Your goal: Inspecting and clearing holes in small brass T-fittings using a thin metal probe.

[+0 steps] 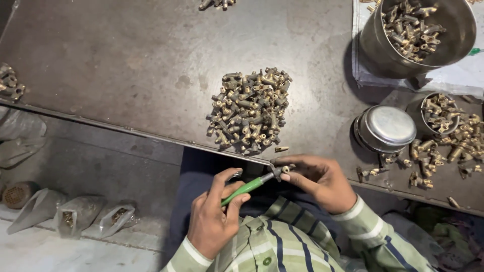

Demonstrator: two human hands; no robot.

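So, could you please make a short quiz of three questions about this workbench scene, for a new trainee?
1. True or false: the left hand holds a green-handled tool.
2. What does the right hand hold at the tool's tip? A) a brass fitting B) a plastic bag C) a lid
3. What fills the large steel pot at the top right?

Key: 1 true; 2 A; 3 more brass fittings, like the pile at the middle of the table.

Small metal-parts workshop. Evidence: worn dark steel tabletop [126, 65] carrying a loose heap of brass fittings [249, 111]; steel pots [418, 35] filled with the same fittings; bagged parts [75, 216] on the concrete floor [60, 252].
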